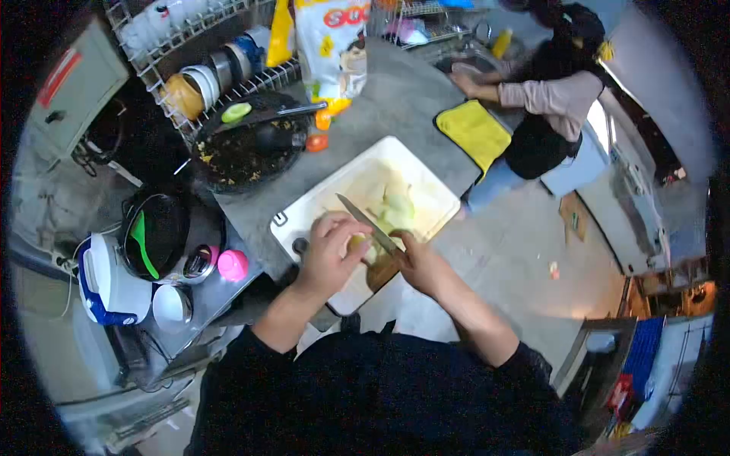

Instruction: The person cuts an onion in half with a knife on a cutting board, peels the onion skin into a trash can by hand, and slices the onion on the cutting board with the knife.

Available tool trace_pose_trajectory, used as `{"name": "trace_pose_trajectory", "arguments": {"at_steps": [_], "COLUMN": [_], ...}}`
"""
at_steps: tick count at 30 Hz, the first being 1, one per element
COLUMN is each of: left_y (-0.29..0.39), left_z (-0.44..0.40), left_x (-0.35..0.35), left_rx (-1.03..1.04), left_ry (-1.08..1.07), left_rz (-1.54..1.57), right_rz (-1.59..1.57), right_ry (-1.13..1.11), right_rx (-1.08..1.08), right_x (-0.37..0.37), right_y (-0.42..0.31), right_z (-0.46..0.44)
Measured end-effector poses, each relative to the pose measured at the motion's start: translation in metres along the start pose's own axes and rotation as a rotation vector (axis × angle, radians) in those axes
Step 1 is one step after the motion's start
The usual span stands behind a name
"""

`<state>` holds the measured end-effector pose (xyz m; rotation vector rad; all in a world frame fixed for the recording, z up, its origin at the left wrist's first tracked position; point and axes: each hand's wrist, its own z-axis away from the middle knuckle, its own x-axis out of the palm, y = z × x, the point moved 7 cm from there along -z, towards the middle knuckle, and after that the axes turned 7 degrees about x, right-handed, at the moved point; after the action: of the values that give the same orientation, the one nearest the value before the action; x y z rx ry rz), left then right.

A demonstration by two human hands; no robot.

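Note:
A white cutting board (327, 196) lies tilted on the grey counter before me. My right hand (420, 262) is closed around the handle of a knife (365, 219), whose blade points up and to the left across the board. To the left of the blade, my left hand (331, 254) has its fingers bent over a small pale yellowish piece (356, 243), pressed against it. Pale green and whitish cut pieces (397, 204) lie on the board beyond the knife. Something brown (382, 273) sits at the board's near edge, partly hidden by my right hand.
A dark pan (243, 156) with food scraps stands behind left, beside a bag (331, 53) and a dish rack (171, 49). A black pot (156, 235) and a pink object (233, 265) are at left. Another person (551, 95) works beyond a yellow cloth (473, 135).

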<state>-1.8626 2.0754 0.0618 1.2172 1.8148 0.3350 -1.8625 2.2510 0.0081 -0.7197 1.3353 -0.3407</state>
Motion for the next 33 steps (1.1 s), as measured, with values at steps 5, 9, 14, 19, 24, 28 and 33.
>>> {"name": "trace_pose_trajectory", "arguments": {"at_steps": [5, 9, 14, 19, 24, 28, 33], "left_y": [0.134, 0.179, 0.207, 0.228, 0.239, 0.241, 0.245], "left_z": [-0.078, -0.098, -0.104, -0.117, -0.113, -0.113, -0.111], "left_x": [-0.114, -0.150, -0.150, -0.146, -0.141, -0.147, -0.153], "left_rx": [0.316, 0.500, 0.519, 0.551, 0.514, 0.484, 0.421], "left_ry": [0.222, 0.244, 0.211, 0.159, 0.091, 0.055, 0.041], "left_rz": [0.324, 0.776, 0.879, 0.957, 1.034, 1.073, 1.131], "right_rz": [-0.114, -0.038, -0.014, -0.063, 0.003, 0.295, 0.384], "right_ry": [-0.157, -0.049, -0.052, -0.007, 0.038, 0.375, 0.243], "right_rx": [0.211, 0.132, 0.250, 0.238, 0.245, 0.036, 0.052], "right_x": [0.001, 0.001, -0.015, -0.033, -0.038, -0.063, -0.071], "right_y": [-0.002, 0.002, -0.011, 0.003, 0.005, 0.008, 0.021], "right_z": [0.008, 0.018, 0.047, 0.041, 0.028, -0.018, -0.079]}}
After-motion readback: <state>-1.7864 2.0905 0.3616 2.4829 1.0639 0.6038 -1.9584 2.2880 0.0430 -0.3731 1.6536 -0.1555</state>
